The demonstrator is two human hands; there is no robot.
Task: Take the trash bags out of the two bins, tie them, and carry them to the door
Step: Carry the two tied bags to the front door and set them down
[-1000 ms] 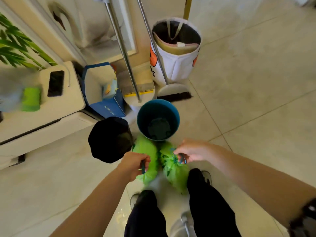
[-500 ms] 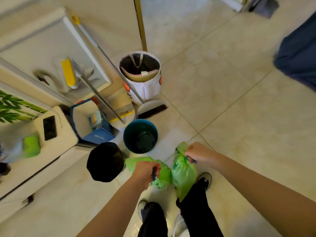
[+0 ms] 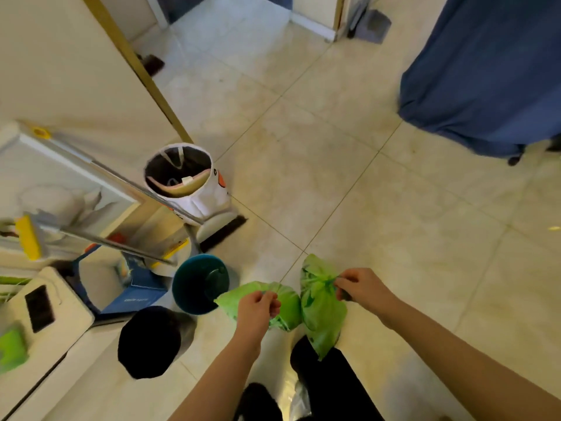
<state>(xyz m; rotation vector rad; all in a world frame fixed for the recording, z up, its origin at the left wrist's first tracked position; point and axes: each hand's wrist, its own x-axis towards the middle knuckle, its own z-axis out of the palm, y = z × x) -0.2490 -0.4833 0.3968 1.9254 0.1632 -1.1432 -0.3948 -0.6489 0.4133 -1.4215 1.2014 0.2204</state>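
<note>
The left hand (image 3: 258,308) is closed, fingers curled around the gathered neck of the left green trash bag (image 3: 288,305). The bag hangs below and to the right of this grip, clear of the floor, with part of its bulk showing to the left of the knuckles. The right hand (image 3: 361,287) is also closed: thumb and fingers pinch the bunched, tied top of the right green trash bag (image 3: 321,314). That bag hangs to the left of and below the right grip, its pointed lower end over the person's dark trouser leg (image 3: 331,387). The two bags touch each other between the hands.

The teal bin (image 3: 197,284) stands on the tiled floor (image 3: 364,208) just to the left of the left hand, near the left bag; whether they touch cannot be told. The black bin (image 3: 148,338) stands further left and nearer the person. Neither bin shows a green liner.

Beyond the teal bin, well apart from both grips, stand a white fabric basket (image 3: 188,180), a broom head (image 3: 221,229) and a blue paper bag (image 3: 121,287). A blue cloth (image 3: 485,71) hangs beyond the right hand, well apart from it.
</note>
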